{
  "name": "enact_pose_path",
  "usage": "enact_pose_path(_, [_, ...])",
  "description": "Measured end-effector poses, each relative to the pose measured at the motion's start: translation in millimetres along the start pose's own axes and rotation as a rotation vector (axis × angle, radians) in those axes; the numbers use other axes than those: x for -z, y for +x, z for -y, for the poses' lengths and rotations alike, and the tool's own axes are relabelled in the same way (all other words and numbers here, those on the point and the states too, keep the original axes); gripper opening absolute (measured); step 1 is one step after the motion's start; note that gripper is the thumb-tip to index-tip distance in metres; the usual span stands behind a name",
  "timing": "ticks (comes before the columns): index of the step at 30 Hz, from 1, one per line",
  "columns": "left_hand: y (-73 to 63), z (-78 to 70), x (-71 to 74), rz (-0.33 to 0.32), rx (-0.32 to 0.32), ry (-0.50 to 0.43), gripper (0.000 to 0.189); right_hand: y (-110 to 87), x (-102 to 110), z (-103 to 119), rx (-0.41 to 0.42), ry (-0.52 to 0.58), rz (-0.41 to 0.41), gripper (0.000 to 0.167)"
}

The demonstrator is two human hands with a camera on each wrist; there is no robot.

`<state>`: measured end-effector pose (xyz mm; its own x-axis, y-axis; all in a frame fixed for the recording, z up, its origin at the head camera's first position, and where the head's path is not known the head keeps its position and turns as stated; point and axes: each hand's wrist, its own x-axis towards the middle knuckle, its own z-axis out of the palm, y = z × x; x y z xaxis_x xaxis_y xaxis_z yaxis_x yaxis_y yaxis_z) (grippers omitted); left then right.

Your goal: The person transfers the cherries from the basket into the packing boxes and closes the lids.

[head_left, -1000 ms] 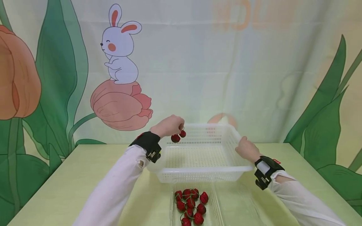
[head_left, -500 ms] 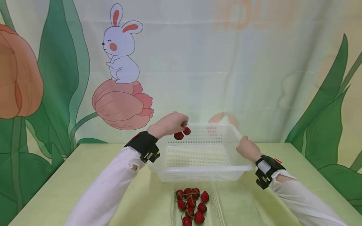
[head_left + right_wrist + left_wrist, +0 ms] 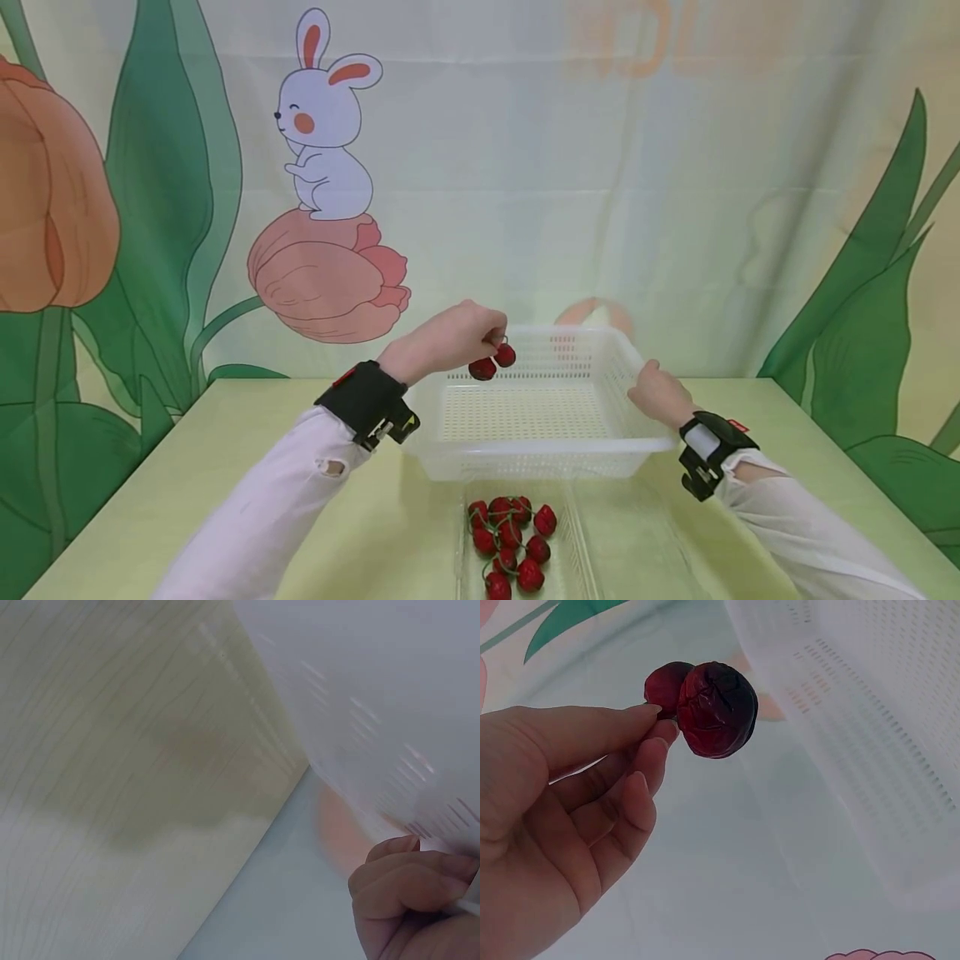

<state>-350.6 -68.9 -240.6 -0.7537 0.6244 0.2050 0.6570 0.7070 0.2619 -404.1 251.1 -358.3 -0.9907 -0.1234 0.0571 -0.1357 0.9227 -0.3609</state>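
Note:
My left hand [image 3: 453,335] pinches a pair of dark red cherries [image 3: 506,355] between thumb and fingertips, above the left part of a white perforated plastic basket [image 3: 540,452]. In the left wrist view one wrinkled cherry [image 3: 718,710] partly hides the other, and both stick out past the fingertips. At the basket's right side, my right hand [image 3: 660,395] grips the rim; the right wrist view shows its curled fingers [image 3: 405,881] at the basket's edge. No cherries show on the visible part of the basket's floor.
In front of the basket stands a clear plastic tray [image 3: 583,550] with several red, green-stemmed cherries [image 3: 510,535]. A see-through lid-like sheet [image 3: 637,542] lies to its right. Behind the pale table [image 3: 247,425] hangs a curtain [image 3: 480,167] printed with a rabbit and tulips.
The left hand has moved a little to the right with the cherries, rising slightly and then dipping. The right hand keeps its grip on the basket rim.

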Motion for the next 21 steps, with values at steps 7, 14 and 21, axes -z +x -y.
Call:
enact_pose_path(7, [-12.1, -10.9, -4.1, 0.011, -0.036, -0.026, 0.018, 0.0, 1, 2, -0.009, 0.005, -0.002, 0.036])
enact_pose_path(14, [-29.4, -27.7, -11.3, 0.001, -0.103, 0.025, 0.02, 0.1, 0, 2, -0.006, 0.008, 0.003, 0.035])
enact_pose_path(21, [-49.8, -43.2, -26.2, -0.005, -0.21, 0.056, 0.018, -0.4, 0, 0, 0.008, 0.002, 0.007, 0.04])
